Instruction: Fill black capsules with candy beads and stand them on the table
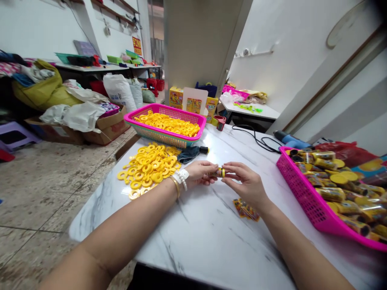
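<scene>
Right now, the left hand (pixel 199 172) grasps a small tube (pixel 215 173) between its thumb and fingers, above the marbled table (pixel 196 225). The tube's long axis runs roughly from nine to three o'clock, its yellow end (pixel 223 173) at the three o'clock side, jutting out of the left fingers towards the right hand (pixel 250 184).

The right hand comes in from three o'clock, its thumb and forefinger bent to either side of that end. It is the nearer hand to the yellow end, while the left is nearer to the body of the tube. Whether the right fingertips press on it, one cannot tell.

Seen from the held tube, a heap of yellow rings (pixel 152 165) lies at nine o'clock, with a dark cloth (pixel 188 154) at ten and a black-capped piece (pixel 204 150) near eleven. A pink-rimmed basket (pixel 130 117) of more rings stands beyond the heap, near ten. Small printed packets (pixel 245 210) lie at five o'clock, and a pink basket (pixel 314 207) full of tubes stands at three to four.
</scene>
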`<state>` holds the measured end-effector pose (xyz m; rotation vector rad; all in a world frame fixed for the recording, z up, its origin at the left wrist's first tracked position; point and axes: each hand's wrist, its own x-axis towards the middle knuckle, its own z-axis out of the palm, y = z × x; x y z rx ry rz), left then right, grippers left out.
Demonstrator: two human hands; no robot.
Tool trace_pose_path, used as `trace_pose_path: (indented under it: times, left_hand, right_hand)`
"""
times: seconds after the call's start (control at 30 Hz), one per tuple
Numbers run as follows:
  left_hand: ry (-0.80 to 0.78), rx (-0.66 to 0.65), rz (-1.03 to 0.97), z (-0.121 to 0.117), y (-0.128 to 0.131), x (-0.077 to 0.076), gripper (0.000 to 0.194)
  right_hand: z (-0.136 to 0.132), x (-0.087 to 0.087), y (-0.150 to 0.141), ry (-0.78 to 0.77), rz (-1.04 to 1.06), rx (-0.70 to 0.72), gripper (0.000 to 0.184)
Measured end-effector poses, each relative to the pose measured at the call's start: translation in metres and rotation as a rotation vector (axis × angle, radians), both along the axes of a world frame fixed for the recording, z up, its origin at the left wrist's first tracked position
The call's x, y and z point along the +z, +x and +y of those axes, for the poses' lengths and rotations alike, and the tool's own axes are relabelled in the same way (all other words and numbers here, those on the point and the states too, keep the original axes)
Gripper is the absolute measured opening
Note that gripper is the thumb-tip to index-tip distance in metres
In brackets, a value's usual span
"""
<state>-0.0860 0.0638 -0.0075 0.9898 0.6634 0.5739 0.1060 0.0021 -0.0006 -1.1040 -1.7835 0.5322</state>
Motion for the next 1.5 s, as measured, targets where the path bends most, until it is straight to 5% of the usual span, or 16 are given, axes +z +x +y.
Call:
trace_pose_path:
  times: [0.2,0.5,0.67,0.8,0.97,1.13,1.23,1.37,1.5]
  left_hand:
    - [0.318,0.181,-0.022,-0.005,0.010,-0.001,0.040]
    - [0.759,0.191,0.133,-0.003,0.011,-0.007,0.033]
    - [0.511,0.140,0.216,0.003,0.005,-0.007,0.064]
    - [0.396,0.072,0.212,0.007,0.001,-0.006,0.055]
    - [0.762,0.110,0.180,0.004,0.005,-0.005,0.030]
    - [0.985,0.103,0.204,-0.002,0.007,-0.002,0.026]
    - [0.956,0.122,0.194,-0.006,0.008,-0.003,0.037]
    - [0.661,0.179,0.289,-0.001,0.007,-0.004,0.063]
    - [0.572,0.164,0.242,0.005,0.006,-0.005,0.037]
  right_hand:
    - [-0.004,-0.002,-0.003,-0.123,0.153,-0.086,0.023]
    - [0.004,-0.006,-0.008,-0.626,0.587,-0.074,0.029]
    - [0.006,-0.009,-0.008,-0.444,0.468,-0.091,0.032]
    - [0.002,-0.011,-0.008,-0.153,0.290,-0.149,0.029]
    - [0.001,-0.010,-0.007,-0.474,0.542,-0.127,0.025]
    - [0.008,-0.016,-0.006,-0.748,0.841,-0.029,0.019]
    - [0.010,-0.017,-0.008,-0.744,0.865,-0.015,0.020]
    - [0.007,-0.015,-0.008,-0.571,0.710,-0.044,0.026]
    - [0.005,-0.015,-0.010,-0.514,0.613,-0.095,0.032]
